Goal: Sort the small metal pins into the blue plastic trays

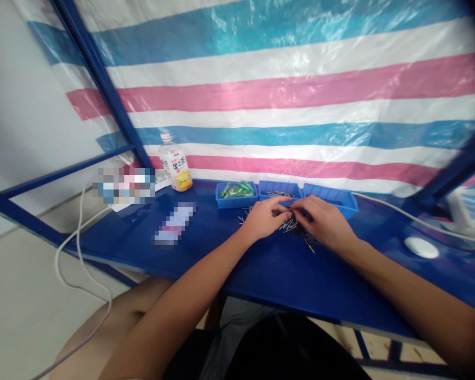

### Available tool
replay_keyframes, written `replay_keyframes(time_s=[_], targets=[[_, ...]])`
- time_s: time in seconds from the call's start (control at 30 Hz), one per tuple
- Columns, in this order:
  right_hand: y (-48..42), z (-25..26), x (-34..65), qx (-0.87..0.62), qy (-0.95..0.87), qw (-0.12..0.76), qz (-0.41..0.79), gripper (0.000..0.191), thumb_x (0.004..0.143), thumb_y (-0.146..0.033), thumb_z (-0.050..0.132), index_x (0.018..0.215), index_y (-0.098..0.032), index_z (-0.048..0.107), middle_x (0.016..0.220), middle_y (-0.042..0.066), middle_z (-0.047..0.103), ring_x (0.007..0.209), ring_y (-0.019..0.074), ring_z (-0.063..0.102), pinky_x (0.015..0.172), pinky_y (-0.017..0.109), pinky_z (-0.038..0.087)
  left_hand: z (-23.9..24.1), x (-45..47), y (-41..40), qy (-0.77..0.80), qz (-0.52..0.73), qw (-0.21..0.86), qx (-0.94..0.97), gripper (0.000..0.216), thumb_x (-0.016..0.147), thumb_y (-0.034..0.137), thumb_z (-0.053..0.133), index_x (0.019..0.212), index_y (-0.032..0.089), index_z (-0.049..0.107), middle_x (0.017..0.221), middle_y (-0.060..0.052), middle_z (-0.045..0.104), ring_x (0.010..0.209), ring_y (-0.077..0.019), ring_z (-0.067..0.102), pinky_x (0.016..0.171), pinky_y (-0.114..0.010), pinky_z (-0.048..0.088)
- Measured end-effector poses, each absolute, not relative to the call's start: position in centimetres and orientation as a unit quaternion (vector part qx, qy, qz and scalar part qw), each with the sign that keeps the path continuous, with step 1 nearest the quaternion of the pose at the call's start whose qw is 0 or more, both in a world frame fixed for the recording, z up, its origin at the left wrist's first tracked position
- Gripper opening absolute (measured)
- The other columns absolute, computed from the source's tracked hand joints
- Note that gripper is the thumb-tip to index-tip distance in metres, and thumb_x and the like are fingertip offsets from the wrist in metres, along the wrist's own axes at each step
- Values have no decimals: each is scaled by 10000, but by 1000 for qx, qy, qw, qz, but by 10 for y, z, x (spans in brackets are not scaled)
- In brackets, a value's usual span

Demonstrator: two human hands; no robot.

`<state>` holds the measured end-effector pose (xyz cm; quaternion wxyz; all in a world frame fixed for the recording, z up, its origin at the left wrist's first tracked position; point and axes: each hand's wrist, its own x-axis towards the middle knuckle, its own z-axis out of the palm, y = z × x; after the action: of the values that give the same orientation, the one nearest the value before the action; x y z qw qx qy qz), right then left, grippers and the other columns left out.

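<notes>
My left hand (264,217) and my right hand (323,220) meet over a loose pile of thin metal pin-like pieces (288,227) on the blue table. Thumb and fingers of both hands are pinched close together at one spot. Whatever lies between the fingertips is too small and too covered to make out. One slim piece with a dark middle (309,245) lies apart, below my right hand. Just behind the hands are a blue tray with green pieces (237,202), a blue tray with slim metal pieces (280,186) and another blue tray (350,202).
A drink bottle (176,163) stands at the back left, with a blurred flat object (174,224) before it. A white round object (421,247) lies at the right. White cables (419,221) cross the table. Striped sheeting (261,100) hangs behind, on blue metal posts (103,84).
</notes>
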<state>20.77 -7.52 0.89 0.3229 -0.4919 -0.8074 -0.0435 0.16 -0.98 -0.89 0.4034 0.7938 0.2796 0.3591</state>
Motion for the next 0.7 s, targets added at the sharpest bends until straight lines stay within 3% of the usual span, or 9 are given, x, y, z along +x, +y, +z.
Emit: replay_keyframes(time_s=[0.17, 0.47, 0.7], targets=[[-76, 7, 204, -479, -799, 364, -13, 199, 1045, -323, 538, 1114, -271, 717, 1107, 96, 778, 1012, 283, 728, 883, 434, 580, -9, 3, -8, 284, 376, 397, 788, 411, 936, 230, 716, 1345, 201, 693, 1097, -76, 832, 978, -223, 792, 957, -397, 638], [-75, 5, 204, -506, -758, 409, 33, 157, 995, -338, 624, 1078, -259, 732, 1059, 66, 793, 820, 228, 736, 745, 381, 596, -5, 2, -9, 306, 368, 349, 806, 464, 887, 152, 727, 1347, 206, 698, 1075, -62, 837, 930, -216, 789, 963, -398, 636], [-76, 2, 205, -506, -744, 434, 38, 161, 1003, -346, 641, 1100, -260, 737, 1119, 74, 786, 885, 237, 755, 765, 386, 604, -3, 1, -11, 279, 376, 340, 816, 353, 1004, 219, 606, 1337, 201, 723, 1119, -72, 830, 973, -212, 790, 989, -407, 631]])
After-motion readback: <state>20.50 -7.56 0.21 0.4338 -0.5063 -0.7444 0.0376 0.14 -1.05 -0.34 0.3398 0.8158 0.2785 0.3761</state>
